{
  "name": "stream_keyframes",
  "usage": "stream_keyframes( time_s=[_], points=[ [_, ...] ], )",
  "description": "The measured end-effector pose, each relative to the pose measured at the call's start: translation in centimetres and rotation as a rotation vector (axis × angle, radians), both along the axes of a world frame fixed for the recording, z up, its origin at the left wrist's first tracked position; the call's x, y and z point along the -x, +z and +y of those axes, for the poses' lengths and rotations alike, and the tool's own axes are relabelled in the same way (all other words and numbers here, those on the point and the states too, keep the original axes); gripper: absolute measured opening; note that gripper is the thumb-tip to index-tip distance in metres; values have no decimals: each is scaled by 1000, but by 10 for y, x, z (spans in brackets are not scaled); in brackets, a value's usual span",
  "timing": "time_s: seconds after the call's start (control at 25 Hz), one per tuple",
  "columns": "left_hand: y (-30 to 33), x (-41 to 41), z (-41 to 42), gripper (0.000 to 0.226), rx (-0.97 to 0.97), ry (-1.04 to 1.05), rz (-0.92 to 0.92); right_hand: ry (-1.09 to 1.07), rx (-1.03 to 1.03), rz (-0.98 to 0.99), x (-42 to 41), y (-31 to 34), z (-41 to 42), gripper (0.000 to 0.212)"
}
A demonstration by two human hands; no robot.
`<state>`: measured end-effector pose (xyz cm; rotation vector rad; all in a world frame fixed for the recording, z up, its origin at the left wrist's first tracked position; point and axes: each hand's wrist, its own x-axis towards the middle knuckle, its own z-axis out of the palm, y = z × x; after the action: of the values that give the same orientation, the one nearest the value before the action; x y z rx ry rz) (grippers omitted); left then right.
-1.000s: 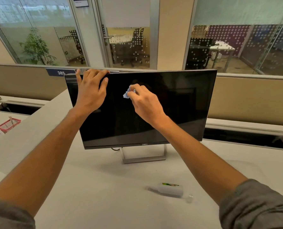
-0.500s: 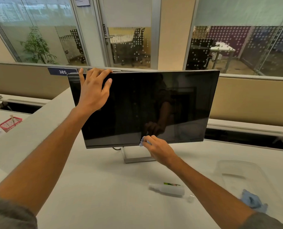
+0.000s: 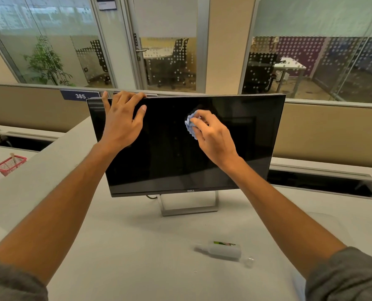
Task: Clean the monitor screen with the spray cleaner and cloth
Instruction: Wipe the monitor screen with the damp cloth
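A black Dell monitor (image 3: 172, 161) stands on a silver stand on the white desk, its screen dark. My left hand (image 3: 122, 120) grips the monitor's top left edge, fingers hooked over the rim and thumb on the screen. My right hand (image 3: 213, 135) presses a small crumpled blue cloth (image 3: 190, 125) against the upper middle of the screen. The white spray bottle (image 3: 220, 249) lies on its side on the desk in front of the monitor, nozzle pointing left, its clear cap (image 3: 249, 260) beside it.
A red mesh basket (image 3: 9, 164) sits on the desk at far left. Open cable trays (image 3: 319, 184) run behind the monitor on both sides. A beige partition with a "385" tag (image 3: 80, 96) and glass office walls stand behind.
My right hand has swept the cloth from the screen's bottom edge back up to the upper middle. My left hand has stayed on the top left edge.
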<state>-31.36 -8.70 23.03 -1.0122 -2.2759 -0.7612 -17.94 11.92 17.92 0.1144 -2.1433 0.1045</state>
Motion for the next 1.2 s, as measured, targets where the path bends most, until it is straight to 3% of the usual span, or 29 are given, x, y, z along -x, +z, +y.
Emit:
stream_keyframes(
  time_s=[0.16,0.32,0.6,0.76,0.92,1.04,1.2],
  points=[
    [0,2,0,39,7,-10,-5,-41,29,-15,-4,-40,-6,33],
    [-1,3,2,39,8,3,10,-88,-25,-45,-13,-94,-15,14],
    [-1,2,0,39,15,-3,10,-33,-10,-268,-43,-160,-23,34],
    [0,3,0,39,15,-7,11,-26,41,-124,-37,-120,-15,13],
    [-1,2,1,39,18,-7,16,-125,137,150,-24,-22,8,20],
    [-1,2,0,39,22,-7,12,-143,144,67,-17,-8,23,20],
    [-1,2,-1,41,41,-10,11,-128,95,-63,-24,-61,14,21]
  ],
)
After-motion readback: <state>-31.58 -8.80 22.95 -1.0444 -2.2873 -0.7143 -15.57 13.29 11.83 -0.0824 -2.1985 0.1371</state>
